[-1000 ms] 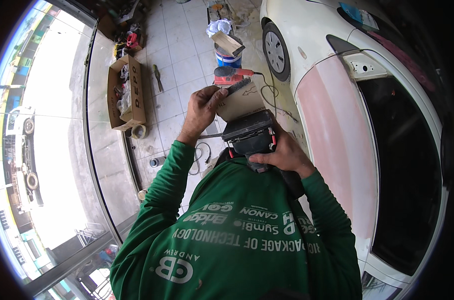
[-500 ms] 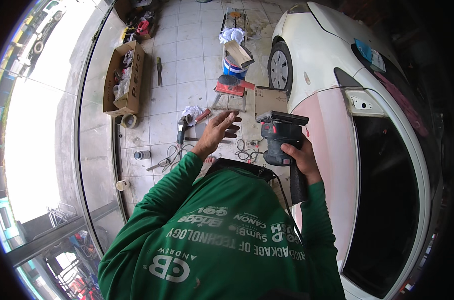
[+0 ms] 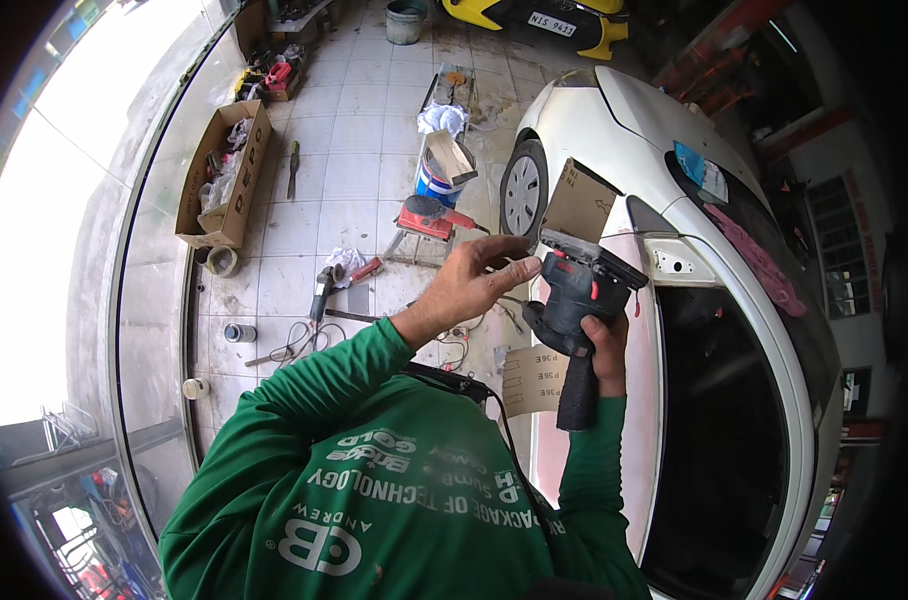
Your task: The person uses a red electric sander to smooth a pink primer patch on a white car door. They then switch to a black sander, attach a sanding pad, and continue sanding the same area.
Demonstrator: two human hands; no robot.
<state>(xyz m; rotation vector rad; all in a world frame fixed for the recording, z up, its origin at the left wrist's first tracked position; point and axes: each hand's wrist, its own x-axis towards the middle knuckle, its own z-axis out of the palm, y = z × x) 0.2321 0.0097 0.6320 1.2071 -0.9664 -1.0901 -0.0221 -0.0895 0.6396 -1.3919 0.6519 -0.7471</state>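
My right hand (image 3: 606,352) grips a black power sander (image 3: 574,300) by its body, thumb across the near side. The sander's flat pad (image 3: 594,258) is turned upward and tilted. Brown sandpaper shows in two parts, an upper piece (image 3: 580,200) beyond the pad and a lower piece (image 3: 536,380) beside the handle. Whether they are one sheet, and how they are held, is hidden. My left hand (image 3: 474,282) reaches to the pad's left edge, thumb and fingers apart. Its fingertips are close to the pad; I cannot tell if they touch.
A white car (image 3: 694,240) with a pinkish patch stands close on the right. Ahead, a red sander (image 3: 429,218) rests on a stool near a blue-and-white bucket (image 3: 439,185). At left are a cardboard box (image 3: 224,180), a grinder-like tool (image 3: 322,292) and cords on the tiles.
My left hand has moved right, up to the sander pad. The sander has tilted, and more of both sandpaper parts shows. The view has shifted, revealing a yellow vehicle at the top.
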